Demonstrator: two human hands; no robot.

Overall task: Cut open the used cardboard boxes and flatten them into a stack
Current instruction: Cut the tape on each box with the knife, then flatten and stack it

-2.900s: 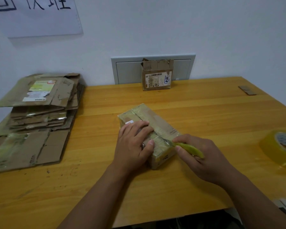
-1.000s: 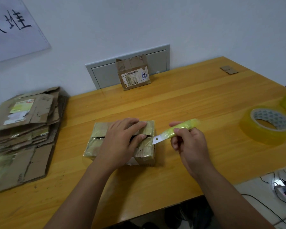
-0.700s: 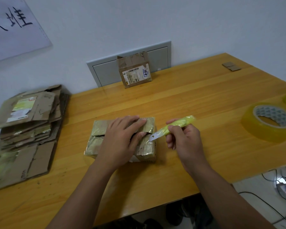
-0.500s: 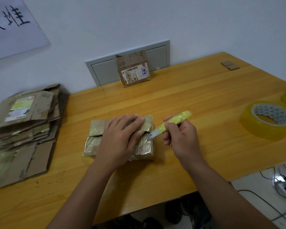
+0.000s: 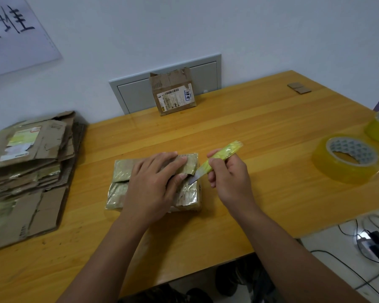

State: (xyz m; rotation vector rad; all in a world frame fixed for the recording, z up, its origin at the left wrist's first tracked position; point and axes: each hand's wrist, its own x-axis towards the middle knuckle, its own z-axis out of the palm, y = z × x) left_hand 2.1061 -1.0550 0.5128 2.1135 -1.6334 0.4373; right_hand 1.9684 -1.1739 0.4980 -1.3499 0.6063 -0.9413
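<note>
Where the taped box point(image 5: 185, 194) lies flat mid-counter point(image 5: 260, 136), long axis left to right: left hand point(image 5: 153, 184) spread, pressing its top; right hand point(image 5: 227, 177) just beside its right end, gripping knife point(image 5: 214, 161), blade tip at the upper right edge.

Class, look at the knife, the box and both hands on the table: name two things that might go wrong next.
1. The knife blade tip sits right beside the left hand thumb pressing the box; a slip may cut it.
2. The right hand grips only the handle's lower part, so the blade might wobble on the glossy tape.
</note>
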